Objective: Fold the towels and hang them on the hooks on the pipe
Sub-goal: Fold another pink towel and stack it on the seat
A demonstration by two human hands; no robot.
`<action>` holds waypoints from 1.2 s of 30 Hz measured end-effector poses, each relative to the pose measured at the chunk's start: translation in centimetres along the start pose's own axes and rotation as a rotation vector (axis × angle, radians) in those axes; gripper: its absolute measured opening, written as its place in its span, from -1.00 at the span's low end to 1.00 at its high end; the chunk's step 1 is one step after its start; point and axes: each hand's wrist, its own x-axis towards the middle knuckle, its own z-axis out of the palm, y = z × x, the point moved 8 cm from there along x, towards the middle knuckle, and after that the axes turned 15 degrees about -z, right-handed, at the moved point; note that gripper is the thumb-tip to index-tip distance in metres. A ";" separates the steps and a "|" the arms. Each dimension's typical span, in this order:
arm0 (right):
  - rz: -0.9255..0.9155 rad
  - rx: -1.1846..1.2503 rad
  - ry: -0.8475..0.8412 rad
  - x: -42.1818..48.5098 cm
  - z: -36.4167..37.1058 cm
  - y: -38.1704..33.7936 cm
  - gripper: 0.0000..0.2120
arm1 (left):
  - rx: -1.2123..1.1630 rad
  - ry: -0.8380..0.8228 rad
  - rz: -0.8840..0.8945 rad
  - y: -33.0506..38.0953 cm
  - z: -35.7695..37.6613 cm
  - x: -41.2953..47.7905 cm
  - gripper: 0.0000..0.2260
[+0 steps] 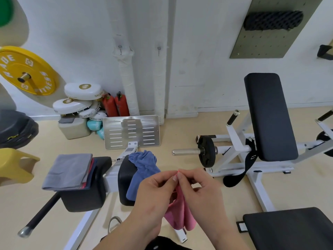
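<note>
**Fig. Aligning the hem.** The left hand (155,188) and right hand (200,188) meet at the top edge of the pink towel (180,213). Each pinches the hem between thumb and forefinger, fingers narrow. The towel is held up so that it hangs free in a doubled drape, probably to match corners for a fold. The blue towel (144,168) lies crumpled and unfolded on a black pad (124,186). The folded stack (70,170), grey over red and navy, rests on the left pad (81,201). The hooks (120,49) on the wrapped pipes (126,78) are bare and well apart from the hands. No container holds towels. The contents of the beige canister (73,129) cannot be seen.
</note>
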 end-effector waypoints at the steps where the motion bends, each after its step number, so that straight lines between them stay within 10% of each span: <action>1: 0.004 0.009 -0.015 -0.1 0.2 0.1 -0.72 | 0.008 0.011 0.007 0.1 -0.2 0.0 -0.77; 19: 0.092 0.240 -0.132 -0.9 1.0 1.1 -0.47 | 0.140 0.097 0.142 1.6 -1.0 -0.5 -0.78; 36: 0.096 0.168 -0.086 0.2 -0.7 1.1 -0.81 | 0.149 -0.018 0.155 2.4 -2.5 -0.4 -0.71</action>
